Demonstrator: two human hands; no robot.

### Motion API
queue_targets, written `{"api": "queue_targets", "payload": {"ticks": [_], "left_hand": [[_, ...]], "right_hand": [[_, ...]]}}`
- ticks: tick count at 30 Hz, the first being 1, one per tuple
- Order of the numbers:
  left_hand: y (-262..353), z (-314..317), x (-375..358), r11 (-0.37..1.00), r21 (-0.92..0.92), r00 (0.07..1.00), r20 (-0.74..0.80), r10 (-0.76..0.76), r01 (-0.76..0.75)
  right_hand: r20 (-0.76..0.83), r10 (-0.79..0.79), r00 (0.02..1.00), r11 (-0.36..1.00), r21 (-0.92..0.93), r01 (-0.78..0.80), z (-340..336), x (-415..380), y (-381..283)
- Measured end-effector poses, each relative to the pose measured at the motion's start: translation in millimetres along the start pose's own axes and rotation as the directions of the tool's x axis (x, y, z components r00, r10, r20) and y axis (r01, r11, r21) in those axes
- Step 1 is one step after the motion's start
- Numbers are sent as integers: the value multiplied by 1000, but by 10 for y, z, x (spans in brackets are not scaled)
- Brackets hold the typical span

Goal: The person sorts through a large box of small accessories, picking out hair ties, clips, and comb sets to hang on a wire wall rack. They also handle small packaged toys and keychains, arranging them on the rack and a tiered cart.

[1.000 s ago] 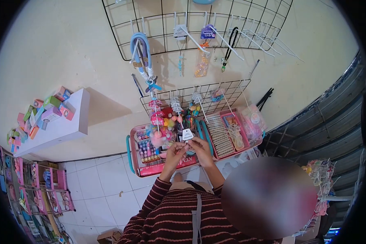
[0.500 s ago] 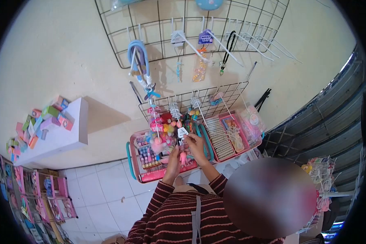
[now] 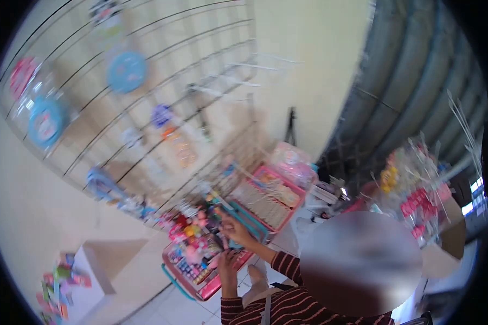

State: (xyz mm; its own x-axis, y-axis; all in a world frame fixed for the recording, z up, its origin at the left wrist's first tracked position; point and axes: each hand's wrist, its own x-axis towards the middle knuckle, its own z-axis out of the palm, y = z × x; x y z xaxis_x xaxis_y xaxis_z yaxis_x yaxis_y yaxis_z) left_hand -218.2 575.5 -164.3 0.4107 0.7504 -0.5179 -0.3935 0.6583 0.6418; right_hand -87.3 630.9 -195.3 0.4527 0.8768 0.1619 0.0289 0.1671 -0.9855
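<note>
We see the whole view smeared by motion blur and tilted, so most of the small goods are only patches of colour, and a blurred oval hides the lower right of the picture. The right hand [image 3: 234, 230] is raised over the pink tray [image 3: 200, 271] of small colourful trinkets, its fingers drawn together near a small item, but we cannot tell what it is or whether it is truly pinched. The left hand [image 3: 228, 261] sits lower, over the same tray, fingers pointing up toward the goods; whether it is spread or gripping something we cannot tell. Both forearms come up from striped sleeves [image 3: 284, 265] at the bottom edge. Just beside the first tray, to its right, lies a second pink tray [image 3: 268, 197] with rows of pale items too blurred to name. Behind them a wire grid [image 3: 146, 81] leans on the wall with round blue tags [image 3: 127, 71] and hanging packets, all soft-edged.
</note>
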Motion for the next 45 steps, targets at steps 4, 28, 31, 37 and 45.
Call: {"api": "queue_targets", "payload": {"ticks": [4, 28, 31, 37, 45], "left_hand": [[-3, 379, -110, 995, 91, 995, 96, 27, -36], [-3390, 3051, -3207, 598, 797, -70, 593, -802, -85], [-3722, 3309, -3292, 610, 785, -107, 601, -792, -112], [-4368, 3878, -3468, 787, 589, -104, 784, -611, -185], [-4936, 4938, -3602, 929, 323, -115, 931, -346, -182]], "right_hand": [[181, 207, 961, 967, -184, -174, -933, -870, -202], [-901, 266, 343, 917, 128, -377, -3800, -6066, -2251], [-968, 235, 92, 956, 212, -204, -3856, -6385, -2265], [-974, 224, -12, 967, 224, -120, -4307, -6718, -2248], [-998, 47, -29, 995, 50, -91, -5793, -6657, -2949]]}}
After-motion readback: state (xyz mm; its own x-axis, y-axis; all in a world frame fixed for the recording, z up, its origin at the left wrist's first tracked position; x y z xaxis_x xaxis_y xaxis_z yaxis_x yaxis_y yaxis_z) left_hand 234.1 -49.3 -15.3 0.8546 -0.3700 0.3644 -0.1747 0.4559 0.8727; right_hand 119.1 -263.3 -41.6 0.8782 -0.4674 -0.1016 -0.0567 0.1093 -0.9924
